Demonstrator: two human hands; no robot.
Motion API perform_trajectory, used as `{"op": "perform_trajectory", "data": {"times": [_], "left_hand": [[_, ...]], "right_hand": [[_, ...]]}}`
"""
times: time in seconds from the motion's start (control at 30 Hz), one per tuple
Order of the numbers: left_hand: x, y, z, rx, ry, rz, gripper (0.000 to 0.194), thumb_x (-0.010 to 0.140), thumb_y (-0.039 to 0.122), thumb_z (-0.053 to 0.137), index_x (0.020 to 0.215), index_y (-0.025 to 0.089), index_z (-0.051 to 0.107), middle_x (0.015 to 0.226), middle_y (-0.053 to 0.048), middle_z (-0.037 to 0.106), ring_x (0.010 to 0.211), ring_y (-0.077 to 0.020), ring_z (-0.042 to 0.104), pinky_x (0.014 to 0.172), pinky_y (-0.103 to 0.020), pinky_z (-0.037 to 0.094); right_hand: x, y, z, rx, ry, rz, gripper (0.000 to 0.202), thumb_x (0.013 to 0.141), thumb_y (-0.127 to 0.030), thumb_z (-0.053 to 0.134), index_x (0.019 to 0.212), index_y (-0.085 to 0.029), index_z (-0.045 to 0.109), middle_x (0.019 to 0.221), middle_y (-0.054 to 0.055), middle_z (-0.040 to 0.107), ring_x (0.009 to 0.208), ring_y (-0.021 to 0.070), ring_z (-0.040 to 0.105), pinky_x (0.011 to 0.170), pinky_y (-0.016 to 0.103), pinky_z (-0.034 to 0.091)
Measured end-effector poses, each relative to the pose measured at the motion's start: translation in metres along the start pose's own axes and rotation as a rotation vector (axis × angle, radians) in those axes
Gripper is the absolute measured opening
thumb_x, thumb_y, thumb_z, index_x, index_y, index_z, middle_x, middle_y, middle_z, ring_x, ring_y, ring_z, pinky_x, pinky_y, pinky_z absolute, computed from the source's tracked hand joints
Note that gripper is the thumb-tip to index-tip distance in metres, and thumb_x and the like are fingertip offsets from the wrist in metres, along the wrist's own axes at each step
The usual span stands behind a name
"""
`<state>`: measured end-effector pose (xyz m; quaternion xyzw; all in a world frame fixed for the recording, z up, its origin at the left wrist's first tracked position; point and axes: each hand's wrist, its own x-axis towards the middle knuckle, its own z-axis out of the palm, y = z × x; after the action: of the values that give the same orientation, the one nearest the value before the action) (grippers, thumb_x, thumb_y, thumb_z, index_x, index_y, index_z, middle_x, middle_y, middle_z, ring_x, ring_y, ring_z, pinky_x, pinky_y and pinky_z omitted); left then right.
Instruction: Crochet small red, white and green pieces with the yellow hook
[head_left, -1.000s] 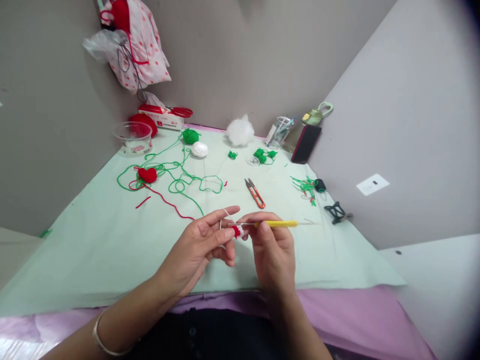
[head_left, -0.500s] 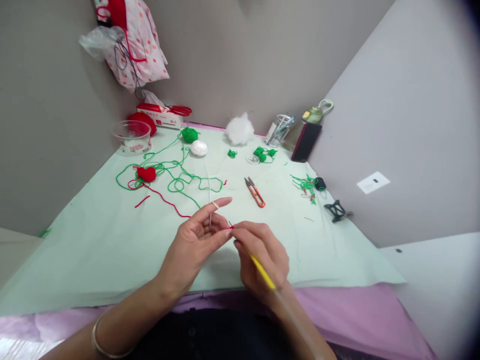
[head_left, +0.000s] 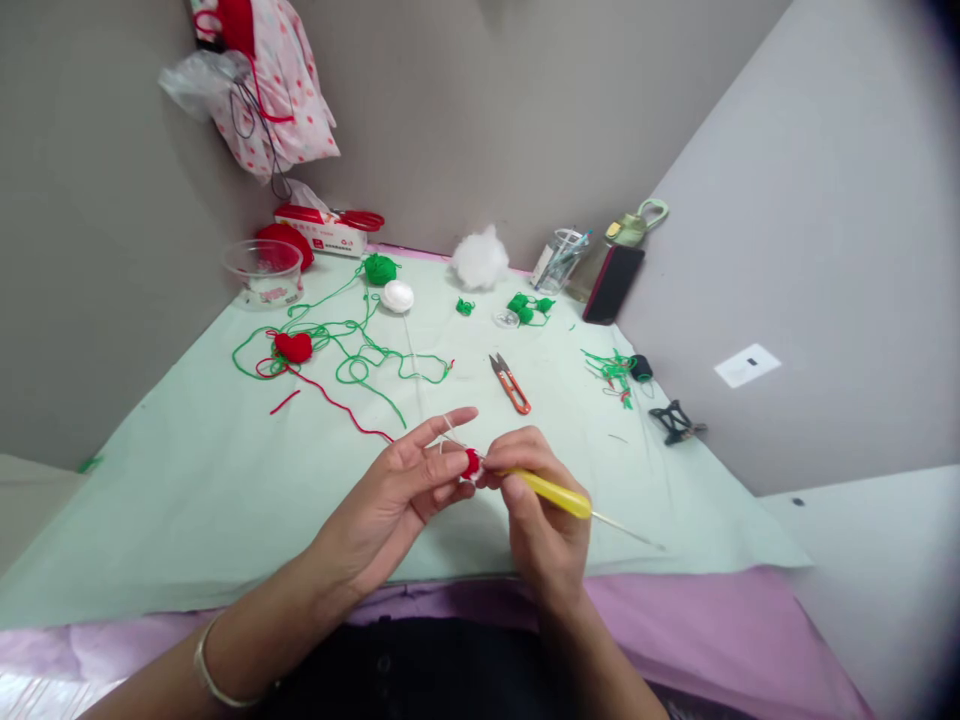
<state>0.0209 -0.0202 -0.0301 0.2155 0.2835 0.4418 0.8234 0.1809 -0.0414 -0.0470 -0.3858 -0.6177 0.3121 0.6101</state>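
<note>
Small red-and-white crochet piece [head_left: 471, 465] sits at the tips of your left thumb and fingers, raised over the near half of the worktop [head_left: 330, 520], roughly midway between its left and right edges. Your right fingertips meet its right side.

Far left corner: clear plastic tub [head_left: 264, 290]; red shows through its wall, but whether anything lies inside, cannot tell. Tissue box [head_left: 330, 236] just beyond it, tissue poking out of the top, red-handled scissors [head_left: 362, 220] lying on it. Toward the far right corner, clear cup [head_left: 551, 270] with pens [head_left: 576, 240] standing tilted in it. Small clear round dish [head_left: 506, 319] beside the green crochet pieces [head_left: 523, 308]; contents too small to tell.

Left hand [head_left: 409, 485]: thumb and fingers pinched on the piece, index finger reaching out straight and apart, white yarn [head_left: 448, 428] looped over it. That strand runs back toward the white yarn ball [head_left: 397, 296] near the far edge.

Right hand [head_left: 544, 490]: fingers closed round the yellow-handled crochet hook [head_left: 555, 494], its front end at the piece, a thin metal shaft slanting out behind toward the near right. Orange thread snips [head_left: 511, 386] lie just beyond your hands, open blades toward the far edge.
</note>
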Motion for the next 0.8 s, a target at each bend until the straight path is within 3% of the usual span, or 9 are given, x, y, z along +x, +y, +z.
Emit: {"op": "perform_trajectory", "data": {"times": [0.1,0.2,0.3,0.43,0.6,0.7,0.8], "left_hand": [[0.001,0.003,-0.002,0.014,0.023,0.032,0.046,0.082,0.022,0.088,0.126,0.022,0.076,0.083,0.001,0.068,0.076,-0.0087,0.058,0.094,-0.029,0.053],[-0.001,0.008,-0.004,0.109,0.065,0.068,0.044,0.081,0.025,0.089,0.124,0.021,0.077,0.082,0.001,0.067,0.080,-0.0108,0.060,0.087,-0.025,0.050],[-0.004,0.012,-0.002,0.249,0.074,0.119,0.041,0.082,0.029,0.087,0.122,0.024,0.079,0.081,0.002,0.064,0.076,-0.0104,0.055,0.074,-0.022,0.045],[-0.006,0.008,0.002,0.348,0.081,0.239,0.036,0.084,0.031,0.085,0.119,0.028,0.081,0.084,0.002,0.063,0.078,-0.0116,0.055,0.075,-0.024,0.045],[-0.004,-0.001,0.002,0.383,0.027,0.252,0.036,0.086,0.030,0.085,0.122,0.032,0.080,0.087,0.001,0.067,0.088,-0.0136,0.061,0.086,-0.025,0.048],[-0.001,-0.004,0.004,0.352,0.030,0.268,0.038,0.083,0.028,0.088,0.120,0.033,0.081,0.087,0.002,0.068,0.088,-0.0130,0.062,0.084,-0.024,0.048],[0.001,-0.006,0.009,0.250,0.033,0.241,0.041,0.081,0.027,0.090,0.121,0.032,0.080,0.086,0.002,0.069,0.087,-0.0118,0.062,0.085,-0.023,0.049]], "right_hand": [[-0.003,0.001,-0.002,-0.059,0.054,-0.018,0.021,0.103,-0.024,0.058,0.116,-0.029,0.074,0.096,0.005,0.069,0.083,0.0188,0.067,0.073,0.035,0.056],[-0.003,0.000,-0.006,-0.081,0.041,-0.084,0.027,0.106,-0.022,0.052,0.119,-0.028,0.074,0.093,0.005,0.070,0.084,0.0190,0.067,0.077,0.036,0.056],[0.001,-0.001,-0.006,0.127,0.053,-0.007,0.026,0.108,-0.026,0.049,0.111,-0.027,0.075,0.087,0.004,0.070,0.077,0.0176,0.068,0.072,0.035,0.057],[0.006,0.000,-0.001,0.311,0.081,0.093,0.024,0.107,-0.032,0.051,0.102,-0.025,0.073,0.077,0.001,0.067,0.064,0.0153,0.063,0.061,0.031,0.057],[0.006,-0.002,0.004,-0.034,0.054,-0.089,0.021,0.103,-0.020,0.059,0.108,-0.028,0.078,0.103,0.007,0.076,0.098,0.0212,0.071,0.083,0.037,0.060],[0.002,-0.001,0.008,-0.143,0.047,-0.184,0.030,0.102,-0.012,0.057,0.117,-0.030,0.076,0.103,0.006,0.077,0.097,0.0203,0.072,0.079,0.035,0.061],[-0.002,0.002,0.010,-0.343,0.119,-0.361,0.036,0.097,-0.007,0.063,0.122,-0.030,0.075,0.108,0.007,0.074,0.096,0.0195,0.073,0.075,0.033,0.062]]}}
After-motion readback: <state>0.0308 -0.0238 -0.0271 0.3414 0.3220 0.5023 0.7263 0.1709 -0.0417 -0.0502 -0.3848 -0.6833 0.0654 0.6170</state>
